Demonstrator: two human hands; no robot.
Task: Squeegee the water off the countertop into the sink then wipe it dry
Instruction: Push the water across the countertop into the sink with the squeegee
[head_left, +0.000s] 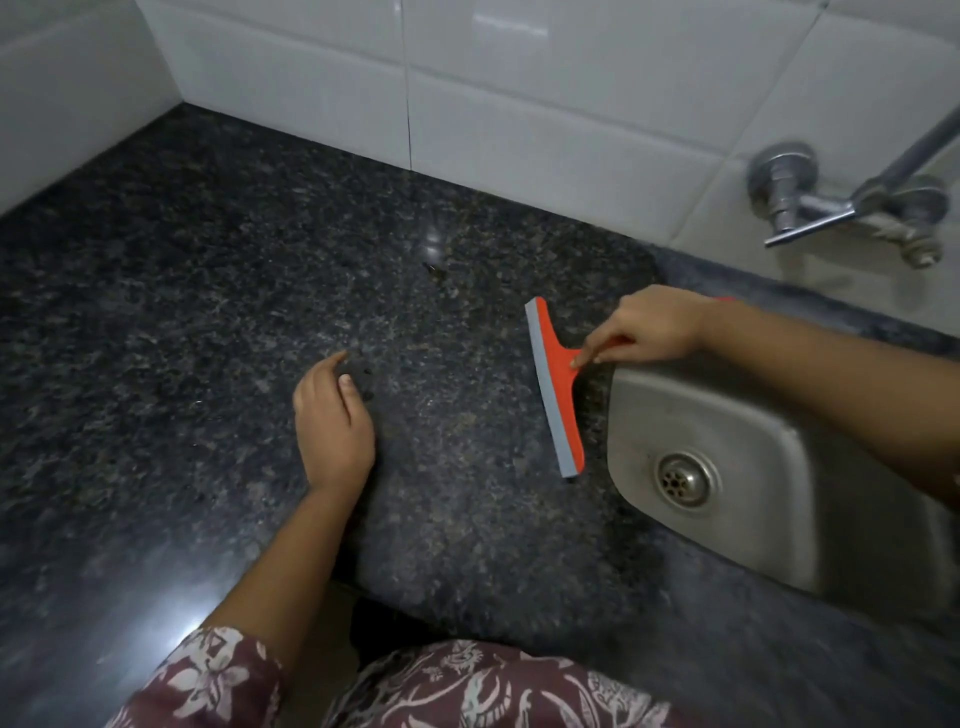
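- Right hand (652, 327), right of centre, fingers clamped on orange squeegee (555, 387) beside sink (727, 415).
- Left hand (332, 421), centre, fingers loosely apart, resting on desk (208, 291).
- Best kept blade flat, pulled steadily sinkward.

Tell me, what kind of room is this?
Most likely a kitchen. There is a dark speckled granite countertop, a stainless steel sink set into it, and a chrome wall tap on white wall tiles. The right hand holds an orange squeegee with a grey blade.
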